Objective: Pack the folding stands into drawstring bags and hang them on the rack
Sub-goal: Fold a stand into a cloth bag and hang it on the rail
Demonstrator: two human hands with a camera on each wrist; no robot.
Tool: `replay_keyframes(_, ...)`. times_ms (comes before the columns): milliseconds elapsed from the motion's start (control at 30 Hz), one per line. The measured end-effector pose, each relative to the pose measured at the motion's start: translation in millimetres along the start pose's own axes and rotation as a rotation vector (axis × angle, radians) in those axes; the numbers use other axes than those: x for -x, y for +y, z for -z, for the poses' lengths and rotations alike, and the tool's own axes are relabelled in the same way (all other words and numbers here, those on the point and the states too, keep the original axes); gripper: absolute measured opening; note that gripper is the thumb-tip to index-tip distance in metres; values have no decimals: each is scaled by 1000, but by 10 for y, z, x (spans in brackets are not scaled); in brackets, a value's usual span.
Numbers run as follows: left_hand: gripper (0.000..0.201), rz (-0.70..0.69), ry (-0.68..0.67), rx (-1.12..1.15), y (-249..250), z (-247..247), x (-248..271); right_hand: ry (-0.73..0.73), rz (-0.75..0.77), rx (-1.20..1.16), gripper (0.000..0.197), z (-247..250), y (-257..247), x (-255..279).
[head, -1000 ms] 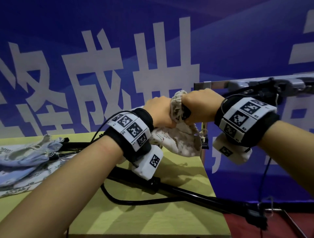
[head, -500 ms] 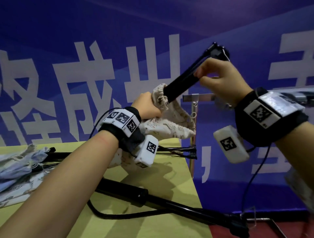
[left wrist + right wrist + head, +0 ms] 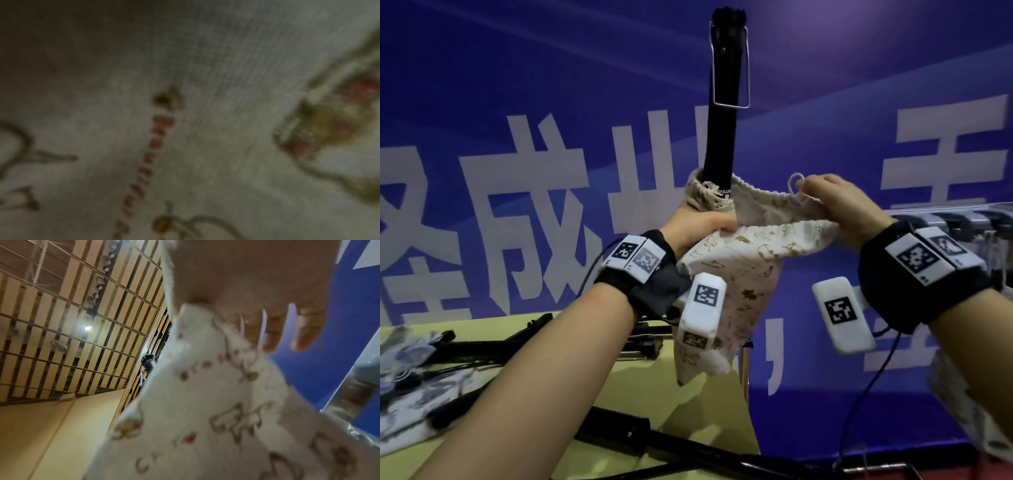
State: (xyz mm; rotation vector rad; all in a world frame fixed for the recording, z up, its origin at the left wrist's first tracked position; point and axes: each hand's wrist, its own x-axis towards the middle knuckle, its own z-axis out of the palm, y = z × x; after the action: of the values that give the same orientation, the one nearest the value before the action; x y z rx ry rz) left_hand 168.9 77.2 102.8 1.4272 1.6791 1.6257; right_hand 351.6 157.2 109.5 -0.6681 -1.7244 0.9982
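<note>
A black folding stand (image 3: 724,99) stands upright, its lower end inside a cream printed drawstring bag (image 3: 736,270) held in the air. My left hand (image 3: 698,224) grips the bag's left rim together with the stand. My right hand (image 3: 839,209) pinches the bag's right rim and its drawstring loop (image 3: 796,181), stretching the mouth open. The left wrist view is filled with blurred bag cloth (image 3: 205,146). In the right wrist view my fingers (image 3: 271,337) curl over the bag's edge (image 3: 205,402). The metal rack bar (image 3: 962,214) runs behind my right wrist.
More black folding stands (image 3: 493,346) and a long black pole (image 3: 654,442) lie on the yellow-green table (image 3: 640,390). Pale blue bags (image 3: 404,363) are heaped at the table's left edge. A blue banner wall (image 3: 517,85) stands behind.
The stand has swung from slanted to upright and sunk deeper into the bag. My right hand left the stand's upper part and took the bag's right rim, pulling the mouth wide.
</note>
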Motion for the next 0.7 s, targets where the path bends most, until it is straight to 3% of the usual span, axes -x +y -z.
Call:
replay_keyframes(67, 27, -8, -50, 75, 34, -174, -27, -78, -75, -74, 17, 45, -37, 44)
replay_keyframes(133, 37, 6, -79, 138, 15, -341, -71, -111, -118, -188, 37, 129, -49, 94)
replay_keyframes(200, 42, 29, -110, 174, -35, -513, -106, -124, -93, -159, 51, 239, -40, 133)
replay_keyframes(300, 37, 40, -145, 234, -134, -757, -129, -166, -95, 128, 45, 352, -7, 185)
replay_keyframes(433, 23, 77, -198, 244, -348, -1060, -154, -253, -221, 665, 78, 443, 152, 217)
replay_keyframes(500, 11, 109, -207, 231, -455, -1170, -156, -237, -248, 835, 66, 454, 290, 250)
replay_keyframes(567, 13, 126, -214, 231, -525, -1233, -152, -178, -224, 923, 39, 473, 423, 230)
replay_keyframes(633, 15, 129, -240, 242, -577, -1279, -151, -64, -224, 858, 20, 516, 563, 162)
replay_keyframes(700, 15, 112, -280, 226, -632, -1326, -178, 46, -263, 697, 15, 562, 659, 88)
